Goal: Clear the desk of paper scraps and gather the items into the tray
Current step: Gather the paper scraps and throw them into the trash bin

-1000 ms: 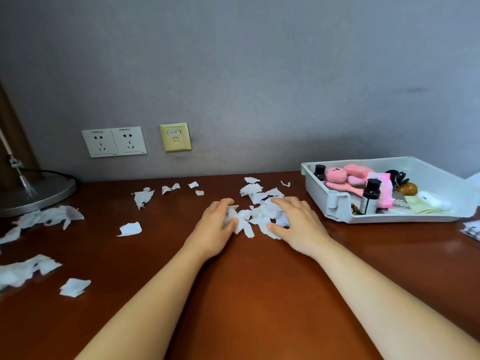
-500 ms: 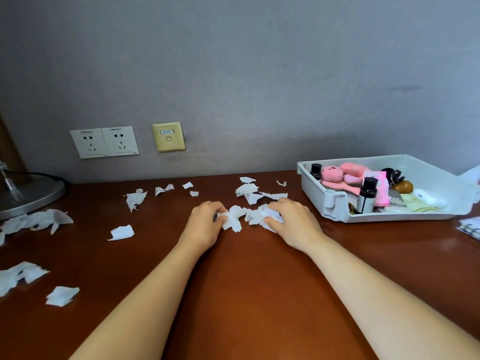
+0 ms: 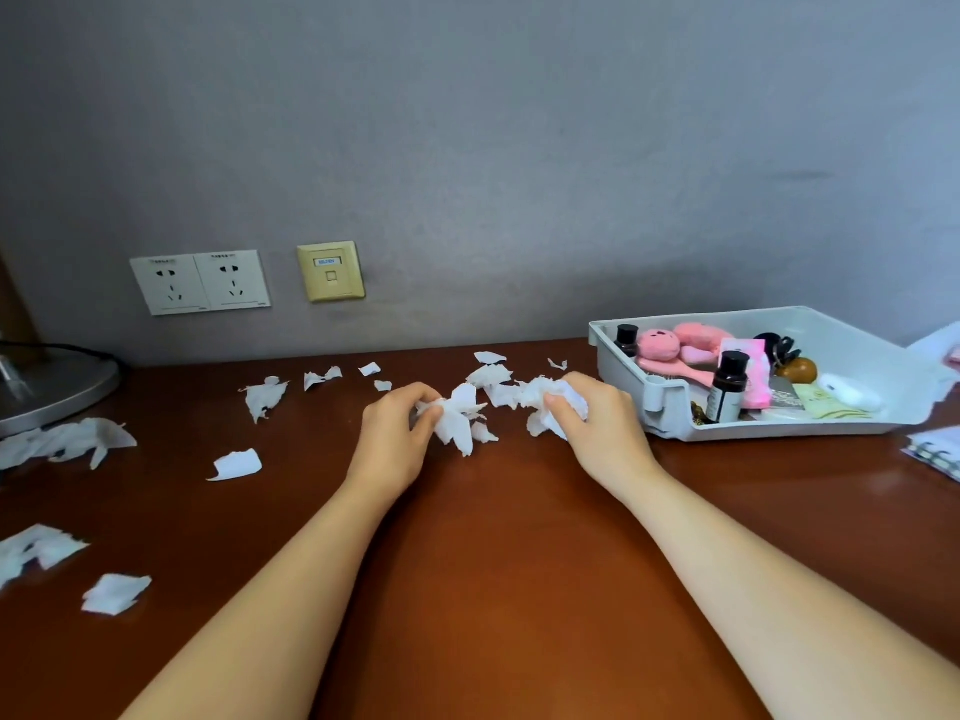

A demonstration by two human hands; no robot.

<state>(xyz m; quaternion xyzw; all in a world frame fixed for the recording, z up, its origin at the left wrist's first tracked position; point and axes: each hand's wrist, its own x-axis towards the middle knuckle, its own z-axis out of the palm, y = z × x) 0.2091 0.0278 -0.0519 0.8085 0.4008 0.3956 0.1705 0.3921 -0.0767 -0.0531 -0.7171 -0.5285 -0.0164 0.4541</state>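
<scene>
On the bench (image 3: 493, 537), my left hand (image 3: 395, 433) pinches white paper scraps (image 3: 457, 420) and my right hand (image 3: 592, 423) curls round a bunch more. Farther right, the white tray (image 3: 779, 429) holds a pink toy (image 3: 670, 346) and dark bottles (image 3: 726, 389).

1. A gray wall (image 3: 519, 148) stands behind the brown desk (image 3: 493, 563).
2. White sockets (image 3: 200, 282) and a yellow plate (image 3: 330, 271) sit low on it.
3. A round metal base (image 3: 57, 394), maybe a lamp's, rests at the desk's left edge.

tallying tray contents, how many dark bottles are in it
2: a bottle in the tray's back left corner, another bottle behind its front wall. More may be hidden.
</scene>
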